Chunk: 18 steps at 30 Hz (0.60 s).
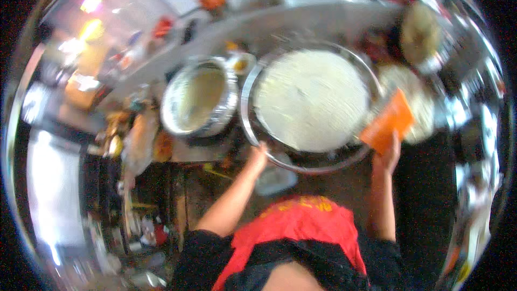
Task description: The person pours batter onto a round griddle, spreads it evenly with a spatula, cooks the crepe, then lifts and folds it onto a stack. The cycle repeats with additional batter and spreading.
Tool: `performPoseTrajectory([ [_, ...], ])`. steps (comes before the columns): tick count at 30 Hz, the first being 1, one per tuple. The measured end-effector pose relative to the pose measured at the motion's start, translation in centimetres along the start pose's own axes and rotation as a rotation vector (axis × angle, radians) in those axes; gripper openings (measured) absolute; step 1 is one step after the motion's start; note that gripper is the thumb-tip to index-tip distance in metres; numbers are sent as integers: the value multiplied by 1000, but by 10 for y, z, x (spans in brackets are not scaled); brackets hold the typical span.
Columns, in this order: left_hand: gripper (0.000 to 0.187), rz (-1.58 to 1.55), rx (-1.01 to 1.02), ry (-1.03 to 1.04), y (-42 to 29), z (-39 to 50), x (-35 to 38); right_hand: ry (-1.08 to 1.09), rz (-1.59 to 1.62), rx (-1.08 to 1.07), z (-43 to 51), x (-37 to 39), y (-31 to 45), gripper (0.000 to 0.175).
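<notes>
A wide round metal pan (247, 115) lies before me, with a smooth off-white layer (311, 101), perhaps batter or dough, covering most of its inside. At the pan's near left rim is my left hand (261, 154), its fingers closed on the edge. My right hand (388, 154) grips a flat orange scraper (388, 123) beside the pan's right rim. The scraper's lower left corner overlaps the rim; blur hides whether they touch. Left of the pan stands a deep metal pot (169, 109) with pale liquid or batter (204, 97) inside.
A pale round mass (424, 109) sits behind the scraper on the right, and a round container (420, 36) is beyond it. A small white bowl (241, 64) stands between pot and pan. A grey counter (315, 16) runs along the back. Clutter fills the left side.
</notes>
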<state>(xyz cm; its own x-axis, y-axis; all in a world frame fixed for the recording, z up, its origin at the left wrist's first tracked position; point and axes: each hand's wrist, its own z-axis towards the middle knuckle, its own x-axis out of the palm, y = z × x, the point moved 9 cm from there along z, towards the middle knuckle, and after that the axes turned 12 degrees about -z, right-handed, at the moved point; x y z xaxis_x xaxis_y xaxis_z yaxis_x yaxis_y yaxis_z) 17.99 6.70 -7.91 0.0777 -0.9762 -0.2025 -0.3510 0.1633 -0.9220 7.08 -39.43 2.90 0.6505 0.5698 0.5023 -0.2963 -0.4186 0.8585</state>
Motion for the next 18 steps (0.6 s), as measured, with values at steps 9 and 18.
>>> performPoseTrajectory([
  [9, 54, 264, -75, -42, 61, 36, -10, 86, -281, -132, 87, -76, -99, 47],
  [18, 59, 54, -90, -87, 0, -6, 10, 117, -462, -49, 31, -11, -32, 46],
])
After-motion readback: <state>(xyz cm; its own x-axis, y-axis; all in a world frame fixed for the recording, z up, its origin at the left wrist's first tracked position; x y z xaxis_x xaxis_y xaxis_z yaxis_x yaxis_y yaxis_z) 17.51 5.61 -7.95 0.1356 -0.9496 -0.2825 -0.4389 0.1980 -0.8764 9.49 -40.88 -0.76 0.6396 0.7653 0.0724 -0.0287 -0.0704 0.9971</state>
